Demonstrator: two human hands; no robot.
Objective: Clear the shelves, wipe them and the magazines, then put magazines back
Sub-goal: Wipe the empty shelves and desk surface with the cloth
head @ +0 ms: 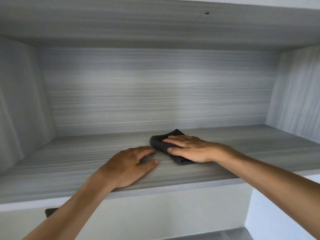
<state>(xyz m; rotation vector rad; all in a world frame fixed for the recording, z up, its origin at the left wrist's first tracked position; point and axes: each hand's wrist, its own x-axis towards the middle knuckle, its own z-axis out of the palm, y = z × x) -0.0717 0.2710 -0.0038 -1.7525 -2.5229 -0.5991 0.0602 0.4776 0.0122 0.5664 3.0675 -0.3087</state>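
Note:
A grey wood-grain shelf (69, 161) fills the view, with no magazines on it. A folded dark grey cloth (158, 142) lies on the shelf board near its middle. My right hand (188, 149) lies flat on the cloth with straight fingers pressing it down. My left hand (128, 165) rests on the bare board just left of the cloth, fingers loosely spread, its fingertips close to the cloth's edge.
The compartment has a back wall (155, 90), a left side wall (20, 101), a right side wall (294, 87) and a board overhead (138, 23). Below the front edge (173, 187) a small dark object (50, 212) shows beside my left forearm.

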